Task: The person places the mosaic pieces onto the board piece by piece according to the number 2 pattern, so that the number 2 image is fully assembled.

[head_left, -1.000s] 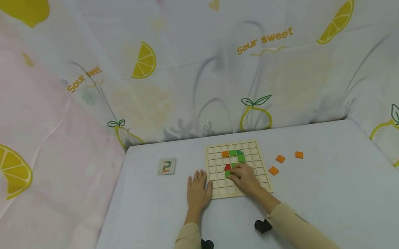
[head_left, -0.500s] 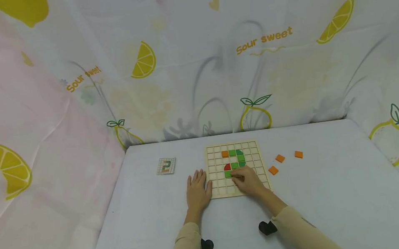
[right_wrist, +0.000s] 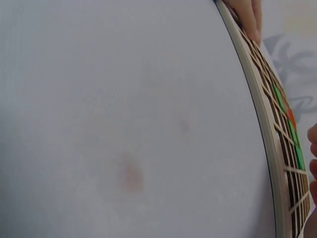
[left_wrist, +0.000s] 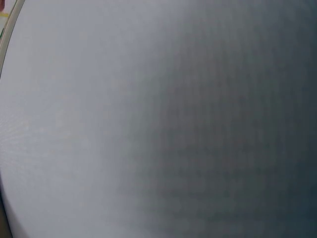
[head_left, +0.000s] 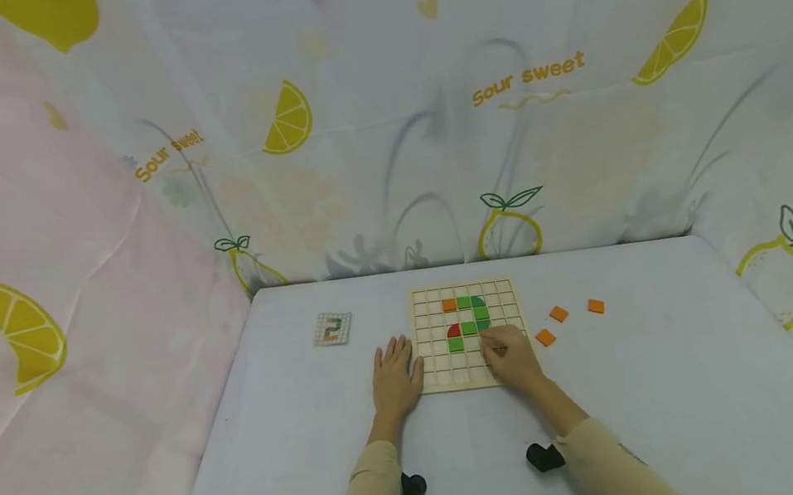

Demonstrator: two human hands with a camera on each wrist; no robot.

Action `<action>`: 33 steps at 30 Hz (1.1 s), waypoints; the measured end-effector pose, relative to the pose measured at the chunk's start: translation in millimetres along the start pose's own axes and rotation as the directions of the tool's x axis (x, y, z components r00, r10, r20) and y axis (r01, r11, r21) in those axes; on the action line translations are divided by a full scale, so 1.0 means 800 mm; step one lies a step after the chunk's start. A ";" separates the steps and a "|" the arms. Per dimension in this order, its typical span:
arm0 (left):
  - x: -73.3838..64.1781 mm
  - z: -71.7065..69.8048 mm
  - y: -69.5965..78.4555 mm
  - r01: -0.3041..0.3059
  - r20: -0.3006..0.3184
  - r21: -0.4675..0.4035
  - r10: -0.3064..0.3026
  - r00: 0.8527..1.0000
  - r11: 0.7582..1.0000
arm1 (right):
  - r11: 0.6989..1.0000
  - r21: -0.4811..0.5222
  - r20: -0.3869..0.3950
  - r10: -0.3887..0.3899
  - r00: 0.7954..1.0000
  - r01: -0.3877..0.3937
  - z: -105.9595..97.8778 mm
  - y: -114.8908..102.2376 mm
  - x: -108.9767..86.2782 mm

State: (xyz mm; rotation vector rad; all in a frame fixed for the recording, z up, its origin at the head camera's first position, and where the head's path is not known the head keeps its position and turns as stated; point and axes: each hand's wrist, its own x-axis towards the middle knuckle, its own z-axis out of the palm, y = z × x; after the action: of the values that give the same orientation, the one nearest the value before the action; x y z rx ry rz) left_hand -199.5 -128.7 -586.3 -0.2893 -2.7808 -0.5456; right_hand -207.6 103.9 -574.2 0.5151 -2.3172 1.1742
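A pale wooden grid board (head_left: pixel 436 378) lies on the table with orange, green and red tiles set in its squares. The lowest, a green square tile (head_left: pixel 456 345), sits under a red rounded tile (head_left: pixel 454 331). My right hand (head_left: pixel 512 356) is over the board's right half, fingers loosely curled, fingertips near a dark green rounded tile (head_left: pixel 483 325); no tile shows in them. My left hand (head_left: pixel 395 380) lies flat, fingers spread, thumb along the board's left edge. The right wrist view catches right-hand fingers (right_wrist: pixel 313 166) at its edge; the left wrist view is mostly blurred tablecloth.
Three loose orange square tiles, the nearest one (head_left: pixel 545 337) beside the board, lie to its right. A small printed grid card (head_left: pixel 333 329) with a coloured figure lies to the left. Printed fabric (head_left: pixel 385 157) hangs behind the table.
My right hand has drawn away from the lower green square tile and moved right across the board, uncovering the tiles there. The left hand has stayed in place.
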 end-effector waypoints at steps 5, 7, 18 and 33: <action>0.001 -0.004 0.001 -0.007 -0.009 0.003 0.007 1.000 1.000 | 0.995 -0.068 -0.142 0.069 0.988 -0.079 -0.034 0.020 -0.008; 0.001 -0.004 0.002 -0.005 -0.005 -0.001 0.005 1.000 1.000 | 0.987 -0.091 -0.187 0.112 0.976 -0.130 -0.048 0.028 -0.014; 0.000 -0.004 0.001 0.013 0.011 0.009 -0.013 1.000 1.000 | 0.915 -0.165 -0.148 0.347 0.926 -0.369 -0.082 0.047 -0.040; -0.001 -0.006 0.005 0.013 0.009 -0.005 -0.013 1.000 1.000 | 0.894 -0.201 0.022 0.413 0.911 -0.400 -0.096 0.051 -0.024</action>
State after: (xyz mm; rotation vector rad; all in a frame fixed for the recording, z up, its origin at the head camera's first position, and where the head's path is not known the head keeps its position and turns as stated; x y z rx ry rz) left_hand -196.8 -126.8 -580.8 -0.2759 -2.7926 -0.5555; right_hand -194.0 192.0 -572.3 -0.0109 -2.6425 1.1021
